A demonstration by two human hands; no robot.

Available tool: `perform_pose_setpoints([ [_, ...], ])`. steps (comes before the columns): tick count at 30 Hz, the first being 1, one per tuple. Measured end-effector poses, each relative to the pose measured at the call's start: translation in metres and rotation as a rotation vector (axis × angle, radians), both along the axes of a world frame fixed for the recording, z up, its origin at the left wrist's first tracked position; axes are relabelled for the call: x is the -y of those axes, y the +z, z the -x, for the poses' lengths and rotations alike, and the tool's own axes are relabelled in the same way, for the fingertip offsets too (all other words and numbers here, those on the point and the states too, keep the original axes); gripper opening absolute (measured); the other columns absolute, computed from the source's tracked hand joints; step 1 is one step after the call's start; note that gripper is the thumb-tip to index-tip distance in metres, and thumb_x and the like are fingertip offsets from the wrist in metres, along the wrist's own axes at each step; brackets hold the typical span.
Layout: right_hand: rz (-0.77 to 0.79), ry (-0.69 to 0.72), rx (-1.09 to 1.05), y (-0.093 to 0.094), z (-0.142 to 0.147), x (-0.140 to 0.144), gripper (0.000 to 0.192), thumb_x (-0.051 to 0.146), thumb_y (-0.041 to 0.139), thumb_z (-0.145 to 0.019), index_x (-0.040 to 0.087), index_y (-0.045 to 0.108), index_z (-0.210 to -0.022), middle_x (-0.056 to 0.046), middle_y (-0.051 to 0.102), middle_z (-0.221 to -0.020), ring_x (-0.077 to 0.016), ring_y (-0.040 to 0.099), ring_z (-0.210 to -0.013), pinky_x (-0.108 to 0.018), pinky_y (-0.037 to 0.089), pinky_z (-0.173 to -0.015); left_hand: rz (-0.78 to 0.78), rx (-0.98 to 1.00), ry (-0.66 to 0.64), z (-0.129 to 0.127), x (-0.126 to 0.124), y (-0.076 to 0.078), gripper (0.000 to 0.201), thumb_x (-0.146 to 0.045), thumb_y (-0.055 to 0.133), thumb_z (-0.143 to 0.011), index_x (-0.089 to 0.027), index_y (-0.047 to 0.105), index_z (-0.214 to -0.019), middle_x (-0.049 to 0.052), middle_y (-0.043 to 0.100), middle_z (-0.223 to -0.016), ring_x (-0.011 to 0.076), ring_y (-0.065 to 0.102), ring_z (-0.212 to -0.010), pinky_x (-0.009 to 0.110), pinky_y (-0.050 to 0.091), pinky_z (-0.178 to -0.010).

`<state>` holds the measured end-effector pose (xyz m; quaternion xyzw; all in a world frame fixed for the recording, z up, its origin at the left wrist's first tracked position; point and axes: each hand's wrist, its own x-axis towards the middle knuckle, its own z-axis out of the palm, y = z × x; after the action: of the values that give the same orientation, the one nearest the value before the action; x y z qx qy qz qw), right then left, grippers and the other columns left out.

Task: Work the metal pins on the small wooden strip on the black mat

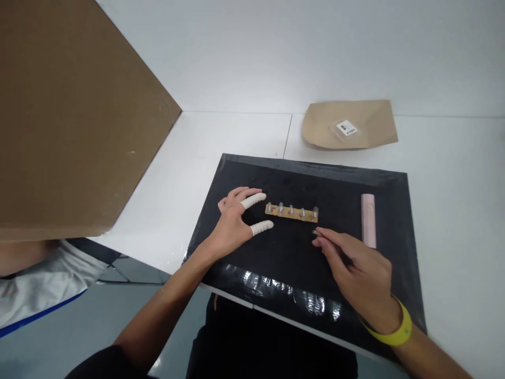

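Two hands at work, both mine. Right hand [357, 271], lower right of frame: fingertips pinched on a tiny metal part [314, 231], just below the right end of the tan strip [292, 211]; best kept low and steady, I judge. Left hand [236, 223], centre: released, capped fingers splayed beside the strip's left end, holding nothing. Black mat [276, 258] under all. Pink bar [368, 218], right, clear of my reach. Brown bag [349, 125], upper right. Cardboard sheet [71, 116], upper left.
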<state>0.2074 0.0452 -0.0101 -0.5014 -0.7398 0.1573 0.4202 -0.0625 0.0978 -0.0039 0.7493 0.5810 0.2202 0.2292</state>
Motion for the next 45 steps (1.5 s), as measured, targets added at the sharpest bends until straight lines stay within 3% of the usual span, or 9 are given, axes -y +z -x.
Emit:
perform_pose_setpoints([
  [7,-0.005,0.007,0.0,-0.001,0.0,0.001,0.016,0.018,0.065,-0.103,0.019,0.076,-0.115,-0.002,0.082,-0.091,-0.0155,0.08,-0.077,-0.025,0.064,-0.068,0.029,-0.044,-0.191,0.007,-0.018,0.004,0.051,-0.034,0.089,-0.085,-0.036,0.069,-0.132,0.007,0.06,-0.157,0.0372,0.041,-0.154,0.067,0.026,-0.121],
  [13,0.006,-0.006,-0.008,-0.001,0.001,0.0,0.017,0.019,0.064,-0.103,0.021,0.077,-0.113,-0.001,0.082,-0.089,-0.0166,0.08,-0.075,-0.026,0.063,-0.064,0.001,-0.046,-0.209,0.005,-0.023,0.001,0.038,-0.029,0.086,-0.088,-0.035,0.073,-0.124,0.006,0.065,-0.152,0.0343,0.046,-0.152,0.065,0.027,-0.121],
  [21,-0.002,0.018,-0.002,-0.002,0.002,-0.001,0.015,0.017,0.065,-0.103,0.018,0.076,-0.114,-0.002,0.082,-0.09,-0.016,0.08,-0.077,-0.025,0.063,-0.066,0.027,0.003,-0.216,0.008,-0.023,0.005,0.057,-0.032,0.088,-0.086,-0.038,0.065,-0.138,0.007,0.061,-0.156,0.0352,0.043,-0.154,0.066,0.025,-0.124],
  [27,0.002,0.016,-0.025,-0.002,0.002,-0.002,0.016,0.018,0.065,-0.103,0.021,0.077,-0.112,0.0,0.082,-0.088,-0.016,0.08,-0.077,-0.025,0.064,-0.069,-0.001,-0.103,-0.293,0.005,-0.027,0.016,0.073,-0.049,0.093,-0.076,-0.036,0.063,-0.141,0.01,0.053,-0.163,0.0401,0.035,-0.157,0.066,0.022,-0.123],
  [34,-0.003,0.024,-0.011,-0.003,0.002,-0.002,0.015,0.016,0.064,-0.103,0.018,0.075,-0.113,-0.001,0.082,-0.089,-0.0144,0.079,-0.078,-0.024,0.064,-0.073,-0.086,-0.292,-0.443,-0.015,-0.045,0.02,0.044,-0.04,0.091,-0.082,-0.027,0.074,-0.12,0.012,0.057,-0.159,0.0414,0.037,-0.155,0.064,0.02,-0.119],
  [45,-0.029,0.042,-0.033,-0.009,0.004,-0.002,0.015,0.014,0.066,-0.102,0.017,0.074,-0.114,0.0,0.081,-0.092,-0.0106,0.077,-0.078,-0.021,0.061,-0.077,-0.068,-0.296,-0.443,-0.025,-0.054,0.02,0.013,-0.029,0.083,-0.086,-0.021,0.074,-0.085,0.005,0.075,-0.133,0.0364,0.052,-0.142,0.063,0.015,-0.118],
])
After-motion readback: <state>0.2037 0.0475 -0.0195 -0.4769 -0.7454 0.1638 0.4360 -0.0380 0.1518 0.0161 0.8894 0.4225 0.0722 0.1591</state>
